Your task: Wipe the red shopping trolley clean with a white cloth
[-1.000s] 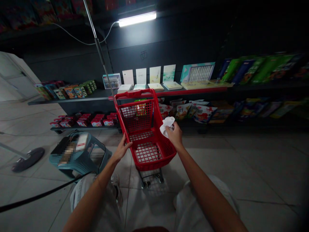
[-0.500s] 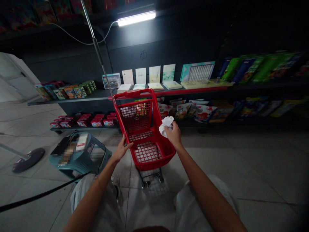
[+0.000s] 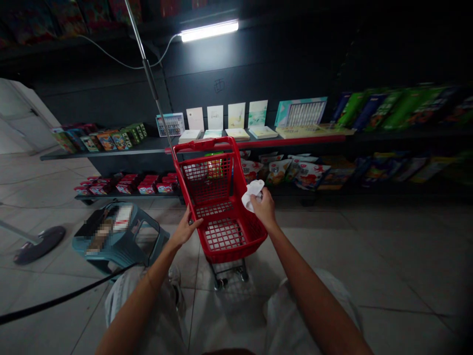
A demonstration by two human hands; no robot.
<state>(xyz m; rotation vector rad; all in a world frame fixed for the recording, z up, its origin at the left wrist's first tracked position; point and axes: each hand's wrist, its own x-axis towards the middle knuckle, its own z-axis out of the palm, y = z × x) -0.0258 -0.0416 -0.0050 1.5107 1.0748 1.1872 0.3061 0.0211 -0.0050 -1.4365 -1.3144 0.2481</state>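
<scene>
A small red plastic shopping cart (image 3: pixel 223 252) stands on the floor between my knees, its handle toward the shelves. My left hand (image 3: pixel 184 228) holds its left side, thumb over the rim and fingers along the outside. In my right hand (image 3: pixel 265 206) is a crumpled white cloth (image 3: pixel 253 193), pinched between thumb and fingers. The cloth lies against or just above the cart's right rim; exact contact cannot be made out. Gridded openings show in the cart's basket floor and back.
A blue-grey plastic stool (image 3: pixel 136 236) with blurred items on it stands at left, near a round pole base (image 3: pixel 40 245). Ahead, a shelf (image 3: pixel 258 141) carries books and boxes, with snack bags (image 3: pixel 277 171) below. A black cable (image 3: pixel 66 297) crosses at lower left.
My right hand and the white cloth have shifted very slightly left and down. My left hand stays on the cart's side. The whole view has moved a little.
</scene>
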